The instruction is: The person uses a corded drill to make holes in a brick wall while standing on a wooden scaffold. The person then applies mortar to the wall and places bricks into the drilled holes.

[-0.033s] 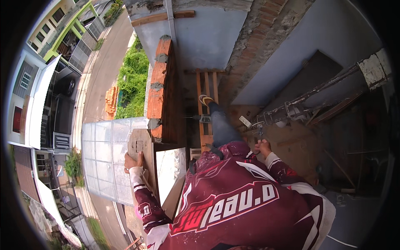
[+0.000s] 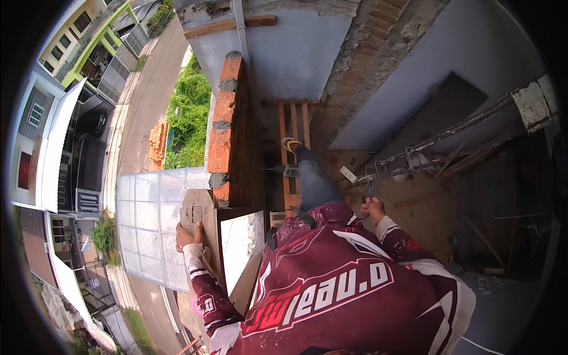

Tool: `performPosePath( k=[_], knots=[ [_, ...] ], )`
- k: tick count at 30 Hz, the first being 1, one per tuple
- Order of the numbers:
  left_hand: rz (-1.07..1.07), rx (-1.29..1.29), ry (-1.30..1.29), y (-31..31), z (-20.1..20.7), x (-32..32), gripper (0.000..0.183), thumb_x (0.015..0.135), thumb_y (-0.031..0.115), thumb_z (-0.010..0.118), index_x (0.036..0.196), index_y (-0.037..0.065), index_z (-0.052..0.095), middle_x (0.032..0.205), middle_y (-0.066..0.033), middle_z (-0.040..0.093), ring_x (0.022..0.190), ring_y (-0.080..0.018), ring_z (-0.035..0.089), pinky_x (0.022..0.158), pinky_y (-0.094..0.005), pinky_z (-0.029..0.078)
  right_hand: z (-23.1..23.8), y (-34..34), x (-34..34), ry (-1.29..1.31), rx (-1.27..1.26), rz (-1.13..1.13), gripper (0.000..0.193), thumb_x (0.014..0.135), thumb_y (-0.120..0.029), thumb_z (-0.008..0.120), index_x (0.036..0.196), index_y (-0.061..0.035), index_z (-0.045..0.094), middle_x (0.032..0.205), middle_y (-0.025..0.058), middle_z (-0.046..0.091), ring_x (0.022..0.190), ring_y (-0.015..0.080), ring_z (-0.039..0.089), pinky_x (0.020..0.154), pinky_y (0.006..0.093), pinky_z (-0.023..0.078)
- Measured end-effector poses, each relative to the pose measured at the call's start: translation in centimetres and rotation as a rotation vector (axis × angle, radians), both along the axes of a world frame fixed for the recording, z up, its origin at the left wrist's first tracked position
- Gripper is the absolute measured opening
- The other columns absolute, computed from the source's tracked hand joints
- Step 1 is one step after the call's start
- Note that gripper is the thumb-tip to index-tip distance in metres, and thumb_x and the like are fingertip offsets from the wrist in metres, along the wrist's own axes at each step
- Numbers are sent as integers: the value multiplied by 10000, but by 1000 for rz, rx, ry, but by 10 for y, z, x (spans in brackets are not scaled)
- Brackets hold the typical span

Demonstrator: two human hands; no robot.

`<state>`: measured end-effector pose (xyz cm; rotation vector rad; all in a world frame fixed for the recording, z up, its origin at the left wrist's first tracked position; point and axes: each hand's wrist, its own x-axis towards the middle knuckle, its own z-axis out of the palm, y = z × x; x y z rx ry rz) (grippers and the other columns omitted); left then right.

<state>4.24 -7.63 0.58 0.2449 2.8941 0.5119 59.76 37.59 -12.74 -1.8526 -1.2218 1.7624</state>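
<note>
Left hand [image 2: 189,235] curled over edge of wooden board [image 2: 199,203], near brick wall [image 2: 220,151]; right hand [image 2: 373,209] part-curled, contents unclear.

Whether the bare right hand [image 2: 373,209] holds anything is too small and dim to tell. 1 dark-blue trousered leg [image 2: 316,178] disappears beneath the maroon-and-white fabric jersey [image 2: 355,254], cut off at the near edge.

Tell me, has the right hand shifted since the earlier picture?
No, no clear shift in any direction: the right hand sits in practically the same place relative to the dark panel.
</note>
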Motion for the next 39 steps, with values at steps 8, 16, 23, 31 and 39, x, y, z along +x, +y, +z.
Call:
performPosePath(
  k=[8, 16, 23, 31, 39],
  knots=[
    [-147, -134, 90, -8, 36, 10, 833, 806, 500, 760, 1391, -28, 488, 1282, -279, 595, 1200, -437, 560, 1042, -492, 421, 23, 106, -122, -143, -75, -166, 364, 1006, -398, 568, 1183, -80, 587, 735, 23, 550, 575, 159, 575, 538, 326, 488],
    [-243, 304, 230, 225, 130, 19, 432, 1002, 188, 586, 1365, -34, 514, 1340, -188, 578, 1275, -318, 528, 1088, -446, 385, 104, 115, -268, 16, 237, 36, 299, 1054, -250, 490, 1217, -29, 608, 652, -44, 469, 558, 50, 471, 540, 223, 429],
    [-38, 1026, -1255, 460, 8, 73, 397, 1057, 258, 514, 1345, -15, 526, 1302, -160, 624, 1173, -235, 617, 997, -364, 487, 157, 112, -329, 261, 407, 610, 337, 1005, -113, 525, 1313, 14, 575, 875, 141, 703, 713, 199, 683, 661, 301, 525],
    [333, 1148, -1436, 502, -75, 74, 342, 1077, 291, 447, 1192, -6, 572, 840, -141, 725, 858, -294, 716, 931, -485, 535, -28, 174, -297, 180, 170, 19, 276, 1027, -228, 591, 1193, -11, 630, 1054, 73, 681, 957, 135, 651, 826, 286, 523],
    [497, 1315, -1445, 510, -119, -30, 442, 1088, 382, 382, 1290, 18, 528, 663, -31, 510, 488, -145, 506, 623, -367, 531, -306, 228, -136, -764, -126, 94, 420, 910, -277, 705, 1230, -19, 622, 1102, 184, 695, 999, 287, 683, 882, 393, 545]
  ],
)
